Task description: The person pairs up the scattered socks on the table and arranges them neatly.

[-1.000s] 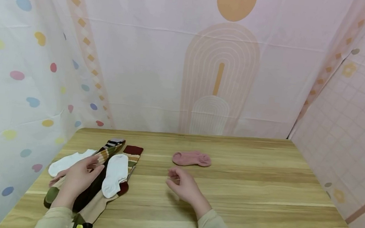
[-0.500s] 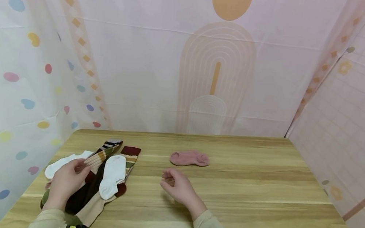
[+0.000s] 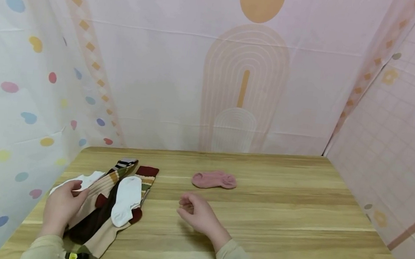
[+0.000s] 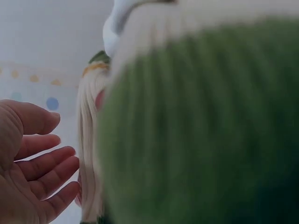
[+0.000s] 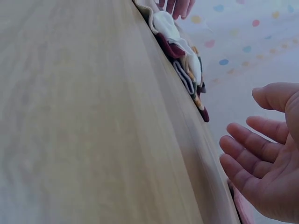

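My left hand [image 3: 59,207] is over the left side of a pile of socks, fingers loosely bent and nothing between them. Beneath it lies a white ankle sock [image 3: 92,178], partly hidden. Next to that are a cream striped sock [image 3: 106,184] and a dark brown sock [image 3: 87,229]. A second white ankle sock [image 3: 127,199] lies on a maroon-cuffed striped sock [image 3: 148,171]. Blurred green ribbed knit [image 4: 196,130] fills much of the left wrist view. My right hand [image 3: 201,215] hovers with relaxed fingers in front of a pink ankle sock [image 3: 214,180], holding nothing.
The socks lie on a wood-grain table [image 3: 277,219]. A pale curtain [image 3: 160,79] hangs behind its back edge, a dotted one [image 3: 15,136] at the left and a checked one [image 3: 412,145] at the right.
My left hand has drawn left and back across the pile, uncovering more of the cream striped sock. The right hand keeps nearly the same place, and the view has shifted slightly.
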{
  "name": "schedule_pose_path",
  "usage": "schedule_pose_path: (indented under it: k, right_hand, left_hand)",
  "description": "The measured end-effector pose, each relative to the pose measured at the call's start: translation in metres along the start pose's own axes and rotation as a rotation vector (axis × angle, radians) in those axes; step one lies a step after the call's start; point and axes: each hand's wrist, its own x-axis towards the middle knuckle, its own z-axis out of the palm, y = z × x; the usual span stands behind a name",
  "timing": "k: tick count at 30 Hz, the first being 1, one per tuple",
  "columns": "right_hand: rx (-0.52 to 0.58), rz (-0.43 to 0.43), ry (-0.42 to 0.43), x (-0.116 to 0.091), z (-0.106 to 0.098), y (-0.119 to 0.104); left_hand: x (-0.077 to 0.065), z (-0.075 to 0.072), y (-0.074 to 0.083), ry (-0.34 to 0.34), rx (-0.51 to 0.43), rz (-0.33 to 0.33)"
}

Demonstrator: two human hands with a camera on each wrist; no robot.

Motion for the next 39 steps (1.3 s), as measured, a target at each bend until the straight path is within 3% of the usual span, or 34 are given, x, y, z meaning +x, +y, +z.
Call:
schedule_pose_path:
  k: [5,15,23,39]
  right_hand:
    - [0.013,0.007,-0.011,0.002,0.006,-0.004]
    - [0.015,0.01,-0.029,0.002,0.011,-0.009]
    - [0.019,0.011,-0.025,0.002,0.014,-0.01]
    - [0.0,0.006,-0.041,0.003,0.023,-0.009]
  left_hand:
    - [0.005,-0.002,-0.013,-0.032,0.022,-0.057]
    - [0.009,-0.009,-0.03,0.012,0.065,-0.134]
    - [0.012,-0.016,-0.04,-0.066,0.099,-0.228]
    - [0.013,-0.018,-0.061,-0.156,0.137,-0.245]
